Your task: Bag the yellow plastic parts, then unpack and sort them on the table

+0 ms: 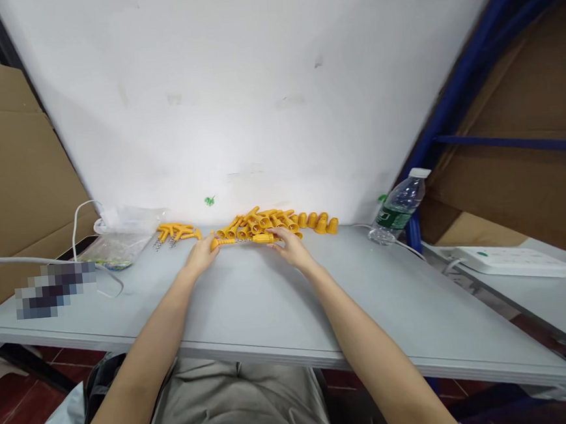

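Note:
My left hand (pixel 201 254) is closed around the yellow handle of a corkscrew (pixel 225 242), whose metal spiral points right. Opposite it, my right hand (pixel 291 246) grips a ribbed yellow sleeve (pixel 262 238). The spiral lies between the two yellow parts; whether its tip is inside the sleeve I cannot tell. Just behind my hands is a pile of yellow T-shaped pieces (pixel 254 218) with round open ends. More yellow corkscrews (pixel 175 231) with bare spirals lie left of my left hand. Several yellow cups (pixel 322 222) stand right of the pile.
A clear plastic bottle (pixel 400 206) leans at the table's (pixel 260 299) right rear. Plastic bags (pixel 123 234) and white cables (pixel 77 228) lie at the left, near a blurred dark patch. A white panel (pixel 264 96) rises behind. On the right surface sits a white power strip (pixel 517 261).

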The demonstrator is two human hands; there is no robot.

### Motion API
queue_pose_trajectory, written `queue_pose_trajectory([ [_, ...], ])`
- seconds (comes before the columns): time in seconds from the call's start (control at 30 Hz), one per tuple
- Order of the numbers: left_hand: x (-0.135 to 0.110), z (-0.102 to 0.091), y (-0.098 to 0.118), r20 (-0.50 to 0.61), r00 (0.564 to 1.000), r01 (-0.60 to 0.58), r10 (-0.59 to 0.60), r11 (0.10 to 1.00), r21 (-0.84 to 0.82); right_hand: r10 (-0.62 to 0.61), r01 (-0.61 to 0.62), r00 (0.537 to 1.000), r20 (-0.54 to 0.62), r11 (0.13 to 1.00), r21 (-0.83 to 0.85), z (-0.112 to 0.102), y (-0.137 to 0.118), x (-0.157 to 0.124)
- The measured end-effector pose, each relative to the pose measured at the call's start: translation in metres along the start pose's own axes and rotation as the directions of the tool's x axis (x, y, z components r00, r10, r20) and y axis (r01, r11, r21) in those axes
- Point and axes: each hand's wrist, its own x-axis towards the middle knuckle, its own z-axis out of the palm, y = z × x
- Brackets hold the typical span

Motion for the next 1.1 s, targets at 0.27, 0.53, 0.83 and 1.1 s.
queue_pose_trajectory([
  [0.27, -0.002, 0.004, 0.014, 0.011, 0.995, -0.096, 0.097, 0.995, -0.027, -0.053, 0.051, 0.998, 0.040, 0.997, 0.051, 0.013, -0.015, -0.002],
  [0.53, -0.004, 0.002, 0.020, -0.018, 0.987, -0.160, 0.160, 0.987, -0.010, 0.140, -0.143, 0.990, 0.027, 0.976, 0.167, 0.007, -0.037, -0.004],
  [0.83, -0.005, 0.001, 0.028, -0.031, 0.992, -0.125, 0.123, 0.991, -0.054, 0.356, -0.366, 0.930, 0.090, 0.885, 0.289, 0.006, -0.057, -0.004],
  [1.1, -0.005, -0.003, 0.031, -0.021, 0.992, -0.124, 0.123, 0.990, -0.066, 0.411, -0.484, 0.874, 0.260, 0.787, 0.383, 0.000, -0.064, -0.005],
])
